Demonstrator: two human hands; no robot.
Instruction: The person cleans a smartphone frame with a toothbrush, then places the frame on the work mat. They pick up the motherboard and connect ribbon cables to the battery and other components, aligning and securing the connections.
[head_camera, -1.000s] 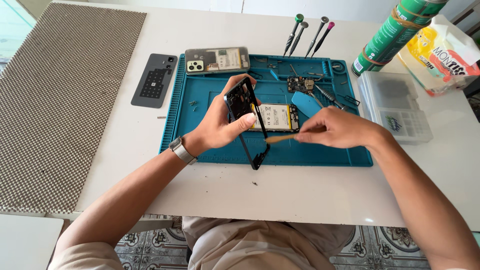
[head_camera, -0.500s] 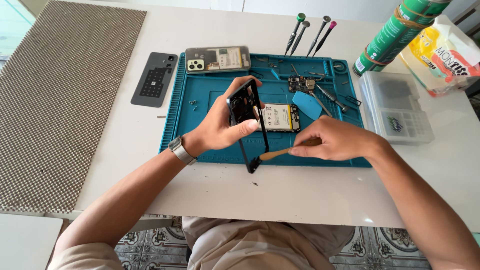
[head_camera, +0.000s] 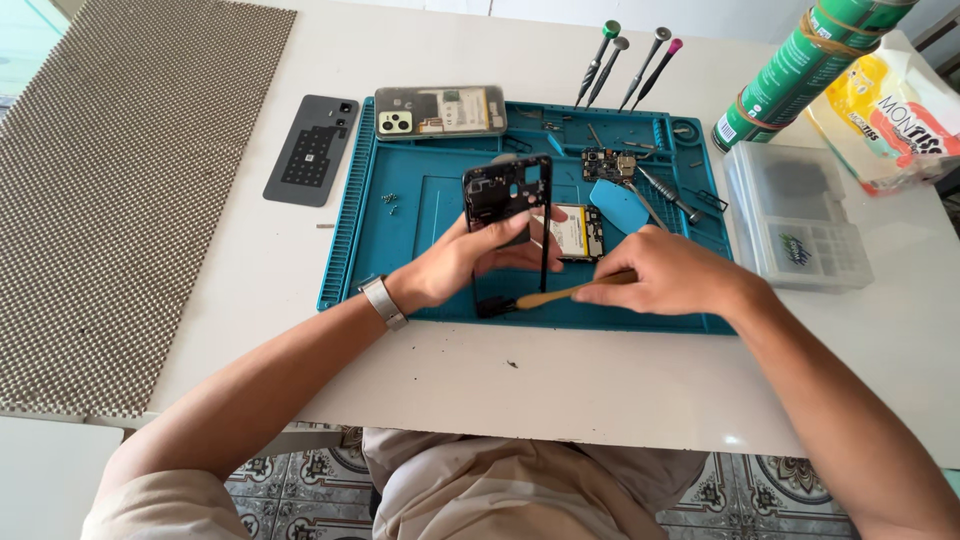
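While the left hand (head_camera: 455, 262) grips one black phone frame (head_camera: 508, 205) upright over the blue mat (head_camera: 400, 215), the right hand (head_camera: 668, 272) pinches one brush (head_camera: 545, 297); four screwdrivers (head_camera: 630, 62) lie beyond the mat

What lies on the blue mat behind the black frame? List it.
Behind the frame, held up by the left hand, lie a battery, a circuit board and a blue pick on the mat. The frame hides the battery's left edge.
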